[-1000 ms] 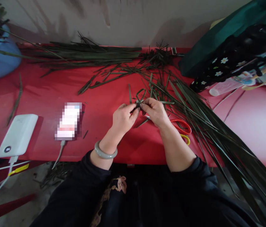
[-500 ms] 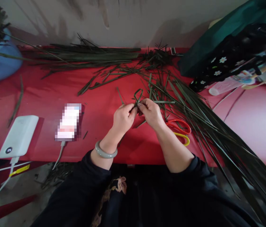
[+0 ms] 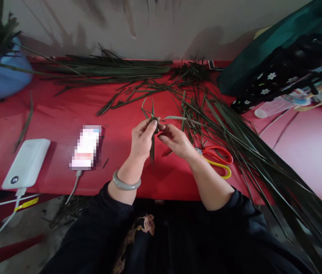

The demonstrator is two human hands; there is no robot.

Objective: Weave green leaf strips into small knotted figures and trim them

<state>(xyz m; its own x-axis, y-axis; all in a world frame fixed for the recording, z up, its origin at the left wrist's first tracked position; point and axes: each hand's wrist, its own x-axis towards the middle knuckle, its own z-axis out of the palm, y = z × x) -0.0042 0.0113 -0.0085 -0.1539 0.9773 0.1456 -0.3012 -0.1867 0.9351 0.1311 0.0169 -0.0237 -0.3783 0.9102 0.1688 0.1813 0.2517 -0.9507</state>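
Note:
Over the middle of the red table [image 3: 120, 137], my left hand [image 3: 143, 137] pinches a small piece of folded green leaf strips [image 3: 153, 146] between thumb and fingers. Strip ends stick out above and below it, and one long pale strip [image 3: 178, 118] runs off to the right. My right hand [image 3: 175, 141] is close beside the piece on its right, thumb and index finger apart, with nothing visible between them. Scissors with red and yellow handles [image 3: 219, 155] lie just right of my right wrist.
Long leaves [image 3: 263, 160] cover the right side and hang over the front edge. Cut strips and a leaf bundle [image 3: 115, 67] lie at the back. On the left are a phone [image 3: 85, 148], a power bank [image 3: 26, 163] and a blue bag [image 3: 3, 80]. A flowered black item [image 3: 269, 83] stands back right.
My left hand has turned and moved slightly left with the leaf piece. My right hand has parted its fingers from it. The upright loop no longer shows, and a strip now points down.

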